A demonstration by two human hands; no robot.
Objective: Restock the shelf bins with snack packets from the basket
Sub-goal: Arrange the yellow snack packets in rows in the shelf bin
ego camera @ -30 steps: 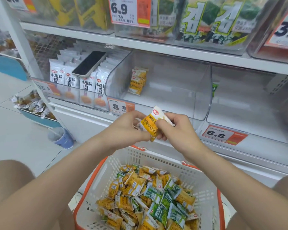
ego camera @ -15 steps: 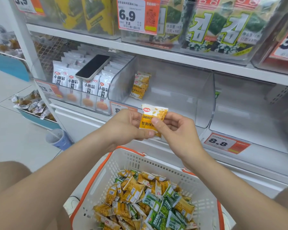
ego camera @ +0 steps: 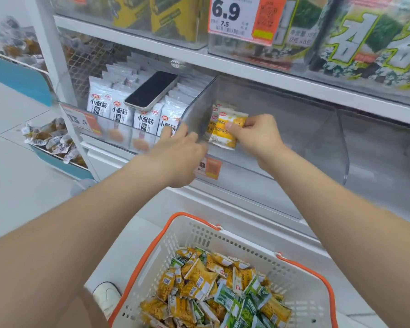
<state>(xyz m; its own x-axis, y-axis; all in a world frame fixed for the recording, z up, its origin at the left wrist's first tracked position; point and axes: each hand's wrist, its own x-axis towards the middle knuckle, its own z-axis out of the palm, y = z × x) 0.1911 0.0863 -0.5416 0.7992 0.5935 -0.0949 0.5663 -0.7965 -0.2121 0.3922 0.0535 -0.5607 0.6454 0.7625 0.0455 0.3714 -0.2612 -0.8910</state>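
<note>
Pinching yellow packet (ego camera: 225,134), right hand (ego camera: 258,138); left hand (ego camera: 178,153) spread, perhaps touching the bin (ego camera: 195,112).

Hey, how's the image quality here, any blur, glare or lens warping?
Head view: the left hand is smeared by motion blur, while the right hand and its yellow packet read fairly sharp; the clear bin wall carries a pale sheen; the shelf edge tilts under the wide lens; light is soft, no hard shadows.

floor (ego camera: 14,185): pale glossy tiles | white shelving (ego camera: 133,41) ahead | blue-fronted rack (ego camera: 17,76) at left | light: bright, even
</note>
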